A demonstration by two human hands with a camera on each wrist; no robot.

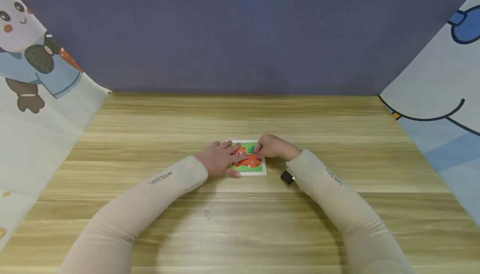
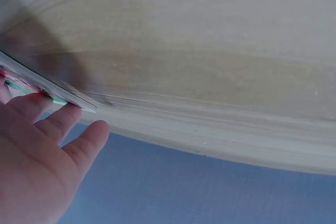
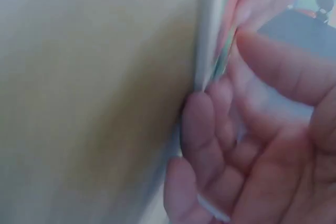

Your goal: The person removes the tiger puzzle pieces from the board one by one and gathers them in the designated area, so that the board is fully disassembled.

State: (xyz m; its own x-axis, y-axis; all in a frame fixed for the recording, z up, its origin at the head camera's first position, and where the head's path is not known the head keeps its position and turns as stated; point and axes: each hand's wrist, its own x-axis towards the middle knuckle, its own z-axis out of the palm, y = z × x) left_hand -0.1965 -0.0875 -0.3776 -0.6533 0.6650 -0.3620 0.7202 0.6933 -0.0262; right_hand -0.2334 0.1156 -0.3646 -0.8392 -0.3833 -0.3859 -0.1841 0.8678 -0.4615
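A small flat picture board (image 1: 264,168) with a white border lies on the table, showing an orange striped tiger on green. My left hand (image 1: 219,158) rests spread over its left side, fingers straight across the picture. Part of the board's edge (image 2: 52,83) shows beside those fingers in the left wrist view. At the right side of the board, my right hand (image 1: 275,147) has its fingers curled. In the right wrist view, its thumb and index finger pinch a thin green-edged piece (image 3: 224,59) of the picture, tilted up beside the white border.
A small black object (image 1: 287,177) lies on the wooden table (image 1: 240,224) beside the right wrist. A dark blue-grey panel (image 1: 240,36) rises along the far edge. Cartoon-printed panels (image 1: 45,111) flank the table on both sides.
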